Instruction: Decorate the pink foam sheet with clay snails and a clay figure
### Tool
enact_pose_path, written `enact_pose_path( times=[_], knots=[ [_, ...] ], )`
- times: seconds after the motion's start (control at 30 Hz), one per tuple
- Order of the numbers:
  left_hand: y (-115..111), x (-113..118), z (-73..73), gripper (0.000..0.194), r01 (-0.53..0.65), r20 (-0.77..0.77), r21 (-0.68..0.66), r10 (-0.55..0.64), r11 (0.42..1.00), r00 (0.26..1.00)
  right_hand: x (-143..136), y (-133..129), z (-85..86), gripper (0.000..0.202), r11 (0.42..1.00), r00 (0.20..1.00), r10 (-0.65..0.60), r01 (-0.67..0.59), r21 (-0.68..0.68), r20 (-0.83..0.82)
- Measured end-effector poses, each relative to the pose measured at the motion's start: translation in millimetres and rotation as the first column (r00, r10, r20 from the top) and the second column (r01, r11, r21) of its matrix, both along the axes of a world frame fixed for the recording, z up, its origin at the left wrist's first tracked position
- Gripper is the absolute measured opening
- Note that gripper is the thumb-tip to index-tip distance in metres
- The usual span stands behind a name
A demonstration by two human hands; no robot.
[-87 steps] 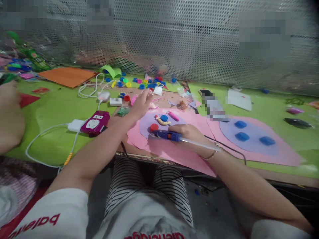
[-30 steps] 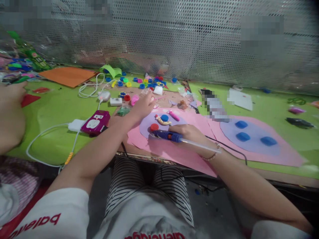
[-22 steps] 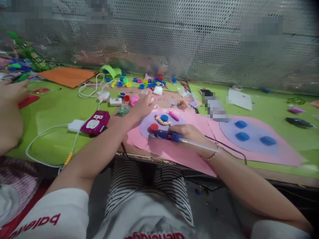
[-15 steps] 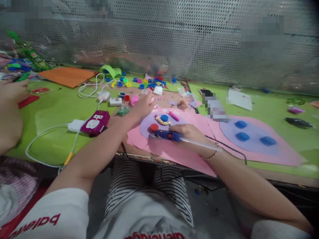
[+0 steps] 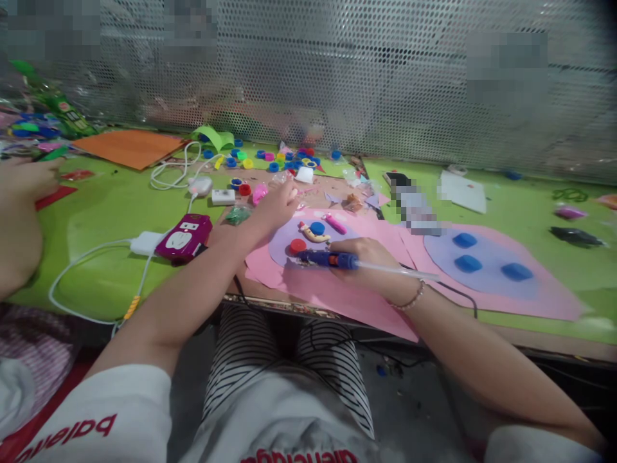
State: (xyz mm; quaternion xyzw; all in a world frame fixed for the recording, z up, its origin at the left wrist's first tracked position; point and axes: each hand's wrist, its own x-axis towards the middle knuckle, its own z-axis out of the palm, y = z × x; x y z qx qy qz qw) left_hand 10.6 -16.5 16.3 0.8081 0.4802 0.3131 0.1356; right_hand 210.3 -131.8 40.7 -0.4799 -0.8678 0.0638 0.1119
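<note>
My right hand (image 5: pixel 361 260) is closed round a dark blue glue gun (image 5: pixel 325 258), a clear stick jutting from its back. The gun's nozzle is beside a red cap (image 5: pixel 297 246) on a lilac paper shape (image 5: pixel 282 235) that lies on pink paper (image 5: pixel 308 283). A blue cap (image 5: pixel 317 228), a banana-shaped charm (image 5: pixel 313 235) and a bright pink piece (image 5: pixel 335 223) are also on the lilac shape. My left hand (image 5: pixel 282 200) is beyond the shape's upper left edge, fingers pinched together; what it holds is too small to tell.
A purple device (image 5: pixel 186 238) with white cables lies at left. Several coloured caps (image 5: pixel 274 167) are scattered behind. Another lilac shape (image 5: pixel 486 276) with three blue caps lies right, near a phone (image 5: pixel 400 181). Another person's hand (image 5: pixel 29 177) is far left, by orange card (image 5: pixel 132 146).
The glue gun has turned slightly in my right hand, its clear stick now lying more level. My left hand has barely moved.
</note>
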Motion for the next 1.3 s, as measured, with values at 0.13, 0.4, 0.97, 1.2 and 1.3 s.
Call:
enact_pose_path(
  times=[0.13, 0.4, 0.97, 1.2, 1.3],
  knots=[
    [-0.9, 0.4, 0.7, 0.024, 0.000, 0.023, -0.017, 0.000, 1.000, 1.000, 0.0, -0.4, -0.3, 0.012, 1.000, 1.000, -0.013, 0.013, -0.009, -0.007],
    [-1.2, 0.0, -0.2, 0.019, -0.004, 0.010, -0.009, 0.005, 1.000, 1.000, -1.2, -1.3, 1.7, 0.014, 1.000, 0.998, -0.003, 0.003, -0.005, -0.056],
    [0.5, 2.3, -1.4, 0.008, -0.017, -0.010, 0.014, 0.017, 1.000, 1.000, 4.5, 2.3, -6.0, 0.011, 0.986, 0.991, 0.132, -0.127, 0.108, -0.037],
    [-1.5, 3.0, 1.4, 0.010, -0.025, -0.042, 0.015, 0.026, 1.000, 0.999, 2.2, -0.7, -3.9, 0.011, 0.989, 0.997, 0.072, -0.066, 0.134, -0.039],
    [-0.6, 2.8, 0.5, 0.010, -0.025, -0.033, 0.014, 0.025, 1.000, 0.999, 2.0, -1.0, -4.5, 0.010, 0.989, 0.998, 0.054, -0.047, 0.137, -0.042]
  ],
)
